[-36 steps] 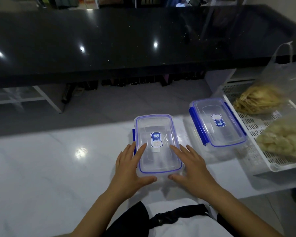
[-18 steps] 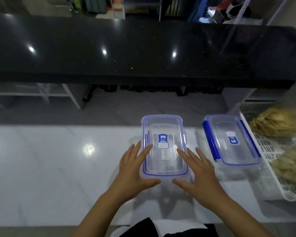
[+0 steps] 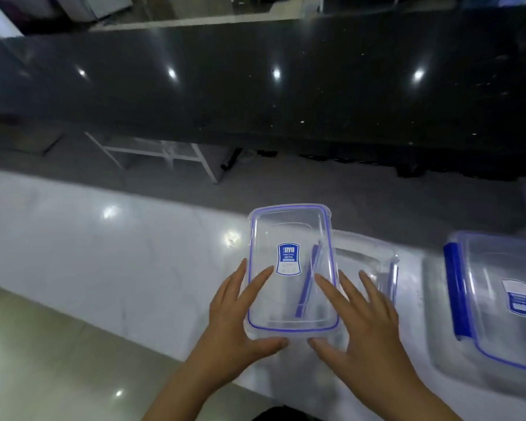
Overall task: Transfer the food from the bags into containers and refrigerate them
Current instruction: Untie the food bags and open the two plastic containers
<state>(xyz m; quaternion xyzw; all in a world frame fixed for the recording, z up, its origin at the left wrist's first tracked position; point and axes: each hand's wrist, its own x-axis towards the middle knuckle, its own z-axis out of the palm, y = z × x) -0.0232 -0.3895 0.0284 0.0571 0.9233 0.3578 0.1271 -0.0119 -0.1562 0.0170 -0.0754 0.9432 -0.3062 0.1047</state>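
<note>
1. A clear lid (image 3: 289, 232) with a blue seal line and a blue label (image 3: 288, 258) is seen at lower centre of the frame, over the near edge of the white counter (image 3: 104, 253).
2. The lid is grasped by the left hand (image 3: 234, 323) at its lower left: fingers are laid on top and the thumb is hooked at the near edge.
3. It is grasped likewise by the right hand (image 3: 365, 329) at its lower right.
4. The open container base (image 3: 368, 256) is found just right of the lid, partly overlapped by it and partly covered by the right hand.
5. A second container (image 3: 498, 323), lidded and with a blue clasp (image 3: 456, 287), is placed at the right edge.
6. A black countertop (image 3: 255, 86) is spread across the upper frame.
</note>
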